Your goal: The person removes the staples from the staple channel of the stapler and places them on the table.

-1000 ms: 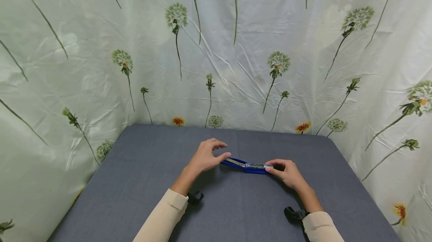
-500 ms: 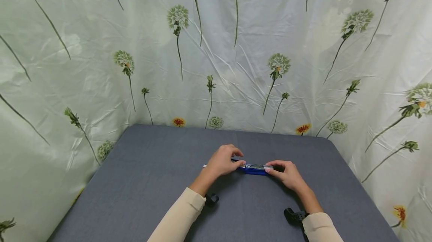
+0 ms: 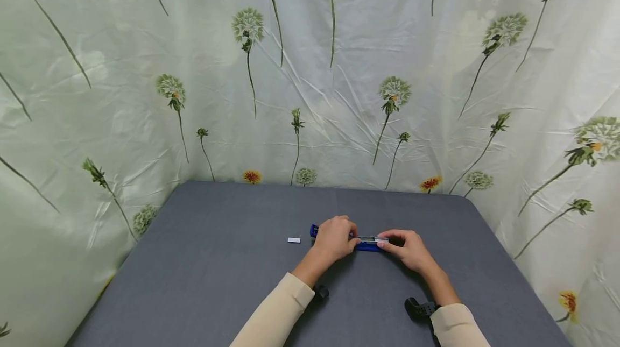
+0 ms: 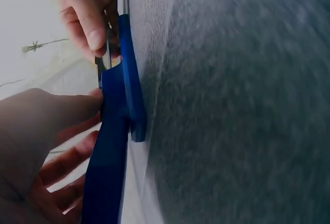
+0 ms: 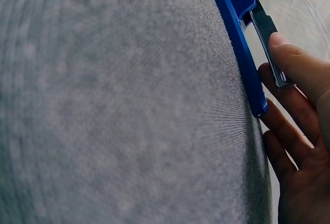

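A blue stapler (image 3: 368, 247) lies on the table, its top arm (image 4: 105, 172) folded far back from the base. My right hand (image 3: 409, 247) pinches the front end of its metal magazine (image 5: 270, 48) between thumb and fingers, with the magazine raised off the blue base (image 5: 240, 53). My left hand (image 3: 335, 239) is over the middle of the stapler, thumb at the hinge end of the magazine and fingers curled beside the folded-back arm. In the head view this hand hides the hinge. Any staples inside the magazine are too small to make out.
A small white rectangular piece (image 3: 294, 240) lies on the grey table (image 3: 232, 271) left of the stapler. A flower-printed curtain (image 3: 310, 67) hangs behind the table and along both sides. Dark wrist straps (image 3: 420, 309) sit on both wrists.
My left hand has moved right along the stapler toward the right hand, uncovering the white piece. The top arm has come to lie further back. My right hand keeps its pinch on the magazine.
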A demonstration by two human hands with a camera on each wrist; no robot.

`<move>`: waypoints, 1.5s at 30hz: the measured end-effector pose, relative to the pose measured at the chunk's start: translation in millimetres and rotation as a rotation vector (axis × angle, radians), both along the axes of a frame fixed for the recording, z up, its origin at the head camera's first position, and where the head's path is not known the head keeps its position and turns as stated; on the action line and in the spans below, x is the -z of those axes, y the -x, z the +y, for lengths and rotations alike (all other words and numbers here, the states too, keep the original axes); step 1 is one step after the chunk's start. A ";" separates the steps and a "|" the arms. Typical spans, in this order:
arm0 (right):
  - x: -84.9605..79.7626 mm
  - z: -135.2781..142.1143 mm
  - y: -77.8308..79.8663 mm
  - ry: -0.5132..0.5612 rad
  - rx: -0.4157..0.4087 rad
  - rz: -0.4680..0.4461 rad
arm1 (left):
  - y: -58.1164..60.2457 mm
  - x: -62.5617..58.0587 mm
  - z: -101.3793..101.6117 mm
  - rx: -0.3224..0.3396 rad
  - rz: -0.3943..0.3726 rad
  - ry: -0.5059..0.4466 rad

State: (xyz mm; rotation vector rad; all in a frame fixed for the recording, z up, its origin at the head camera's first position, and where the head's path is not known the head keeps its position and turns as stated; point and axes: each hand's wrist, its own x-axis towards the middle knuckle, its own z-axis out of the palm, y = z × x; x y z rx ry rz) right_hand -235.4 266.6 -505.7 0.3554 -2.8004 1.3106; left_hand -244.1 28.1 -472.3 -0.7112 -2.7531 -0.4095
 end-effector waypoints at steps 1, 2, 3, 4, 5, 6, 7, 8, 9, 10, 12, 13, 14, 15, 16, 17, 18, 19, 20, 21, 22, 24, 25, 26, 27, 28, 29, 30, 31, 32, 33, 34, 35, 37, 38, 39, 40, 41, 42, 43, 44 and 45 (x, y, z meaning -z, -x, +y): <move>0.4 -0.2 -0.2 -0.001 -0.001 -0.001 | -0.2 1.2 1.2 0.004 0.002 -0.010; 0.5 -0.5 -0.6 0.004 0.000 -0.003 | -0.2 2.6 2.4 0.010 0.002 -0.019; 0.8 -0.5 -0.8 0.007 -0.004 -0.001 | -0.2 3.8 3.6 0.016 0.001 -0.024; 0.7 -0.8 -0.9 0.013 0.000 -0.002 | -0.3 5.0 4.8 0.021 -0.002 -0.024; 0.9 -0.9 -0.9 0.015 -0.001 -0.001 | -0.5 5.9 5.9 0.024 -0.005 -0.022; 1.1 -1.2 -0.8 0.017 0.003 -0.003 | -0.9 6.7 7.0 0.027 -0.009 -0.020; 1.4 -1.2 -0.6 0.010 -0.003 0.002 | -1.2 7.5 8.2 0.027 -0.016 -0.015; 1.4 -1.5 -0.4 0.011 -0.003 0.000 | -1.3 8.3 9.5 0.025 -0.019 -0.010; 1.4 -1.7 -0.2 0.008 -0.003 0.000 | -1.6 8.8 10.7 0.023 -0.021 -0.004; 1.5 -2.0 0.1 0.008 0.001 0.001 | -1.8 9.2 11.8 0.020 -0.020 0.001; 1.8 -1.9 0.4 0.010 -0.001 0.006 | -2.5 9.5 14.2 0.017 -0.012 0.010; 1.7 -1.9 0.4 0.006 -0.005 0.014 | -2.9 9.5 15.3 0.016 -0.008 0.015; 1.4 -2.1 0.5 0.013 0.002 0.009 | -3.3 9.5 16.5 0.015 -0.003 0.018; 1.1 -2.2 0.4 0.016 0.003 0.010 | -3.8 9.3 17.7 0.013 0.002 0.020; 0.7 -1.7 0.4 0.019 0.005 0.009 | -4.2 9.2 19.4 0.013 0.006 0.019; 0.3 -1.4 0.5 0.020 0.006 0.008 | -4.9 8.9 21.2 0.013 0.005 0.017; -0.1 -1.1 0.5 0.016 0.005 0.009 | -5.3 9.0 23.1 0.014 0.003 0.013; -0.4 -1.1 0.8 0.018 0.011 0.003 | -5.8 9.0 25.0 0.016 0.000 0.007; -0.6 -0.7 1.1 0.015 0.011 0.002 | -6.1 9.1 27.0 0.019 -0.006 0.001; -0.8 -0.5 1.2 0.013 0.012 0.002 | -6.6 9.3 29.1 0.023 -0.014 -0.008; -0.3 -0.4 1.6 0.006 0.010 0.003 | -6.4 11.1 31.4 0.027 -0.021 -0.025; 0.8 -0.1 2.0 -0.005 0.008 0.008 | -6.7 13.3 35.6 0.031 -0.049 -0.047; 1.8 0.1 2.0 -0.007 0.006 0.010 | -6.7 14.5 37.4 0.030 -0.061 -0.061; 2.6 0.4 2.0 -0.009 0.002 0.015 | -6.7 15.8 39.0 0.028 -0.073 -0.076; 3.1 0.4 1.8 -0.008 0.005 0.014 | -6.7 17.3 40.5 0.026 -0.082 -0.095; 3.7 0.2 1.9 -0.009 0.003 0.019 | -6.3 18.8 41.1 0.023 -0.086 -0.110; 3.8 0.3 1.9 -0.009 -0.002 0.026 | -6.4 19.0 41.4 0.021 -0.093 -0.119; 4.0 0.2 2.0 -0.004 0.000 0.029 | -6.3 19.5 41.7 0.024 -0.091 -0.138; 3.5 0.1 1.9 -0.002 0.001 0.032 | -6.5 19.3 41.8 0.027 -0.088 -0.155; 2.8 0.1 2.0 0.003 0.004 0.032 | -6.7 19.0 41.8 0.029 -0.085 -0.167; 2.3 0.0 2.1 0.007 0.006 0.031 | -6.8 18.7 41.8 0.033 -0.081 -0.178; 2.1 -0.2 2.2 0.013 0.007 0.030 | -6.8 18.4 41.7 0.036 -0.077 -0.185; 1.9 -0.3 2.2 0.014 0.004 0.032 | -6.9 18.2 41.5 0.037 -0.073 -0.195; 1.7 -1.1 2.1 0.021 0.002 0.025 | -6.9 17.8 41.3 0.033 -0.069 -0.215; 1.8 -1.2 2.0 0.021 0.001 0.022 | -6.9 18.0 41.2 0.028 -0.068 -0.222; 2.0 -1.4 2.0 0.020 0.001 0.020 | -6.8 18.1 41.3 0.022 -0.066 -0.231; 2.4 -1.5 1.9 0.022 0.001 0.016 | -6.8 18.2 41.5 0.014 -0.064 -0.240; 2.8 -1.5 2.0 0.021 0.002 0.014 | -7.0 18.2 41.8 0.006 -0.064 -0.252; 3.2 -1.6 1.8 0.018 0.003 0.013 | -7.2 18.2 42.1 -0.003 -0.065 -0.261; 3.6 -1.4 1.7 0.013 0.000 0.013 | -7.5 18.2 42.6 -0.012 -0.066 -0.271; 3.9 -1.2 1.6 0.009 0.000 0.012 | -7.6 18.2 43.0 -0.023 -0.068 -0.277; 4.1 -1.2 1.5 0.007 0.000 0.012 | -7.7 18.2 43.5 -0.034 -0.068 -0.283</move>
